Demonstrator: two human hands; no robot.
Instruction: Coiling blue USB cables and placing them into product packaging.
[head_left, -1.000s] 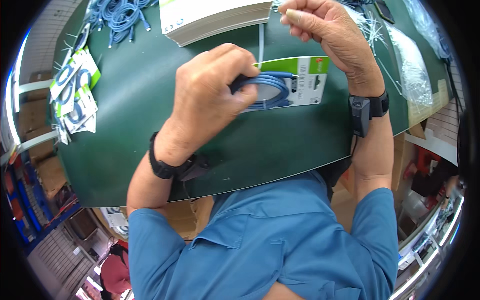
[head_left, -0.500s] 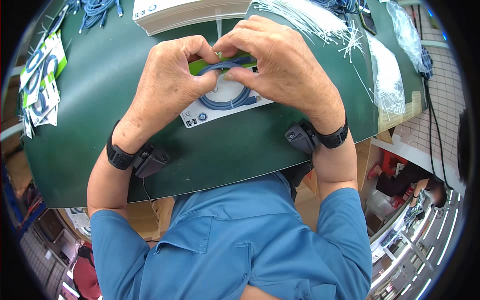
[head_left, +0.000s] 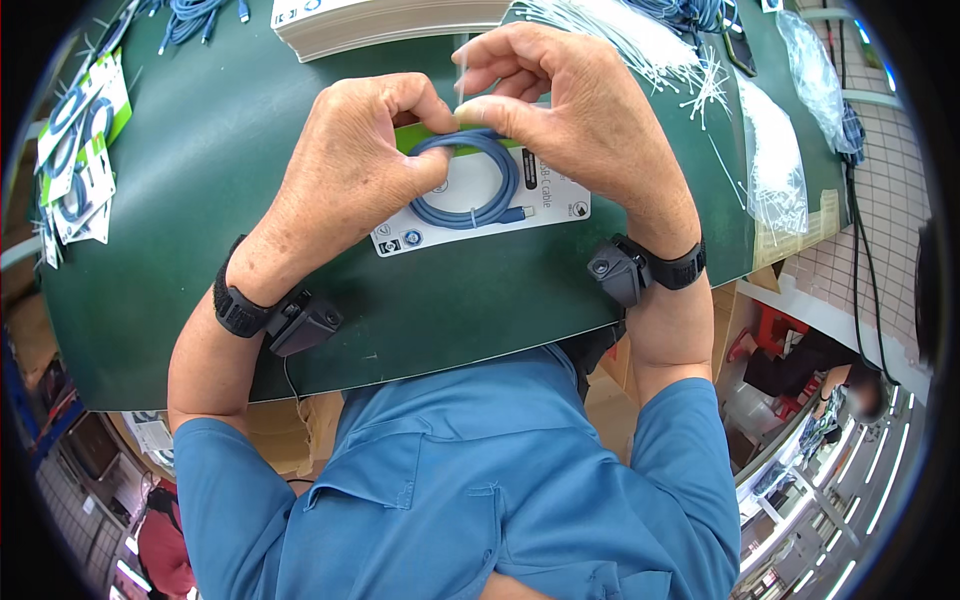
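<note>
A coiled blue cable [head_left: 511,178] lies on a white and green backing card [head_left: 562,206] in front of me, with a small tie round its lower side. My left hand [head_left: 365,140] is closed in a pinch at the upper left of the coil, thumb on the cable and index finger at the card's top edge. Above that edge stands the pale tail of a cable tie [head_left: 461,84]. My right hand [head_left: 570,105] holds this tail between thumb and fingers. Where the tie meets the cable is partly covered by my fingertips.
On the green table [head_left: 220,150], carded cables [head_left: 88,150] lie at the left and loose blue cables [head_left: 200,20] at the far left. A stack of cards [head_left: 390,30] stands at the back. Loose white cable ties [head_left: 640,45] and a clear bag [head_left: 775,160] are at the right.
My right hand has shifted slightly right and its fingers have lifted upward with the tie's tail. More of the card's right side now shows. My left hand keeps its pinch.
</note>
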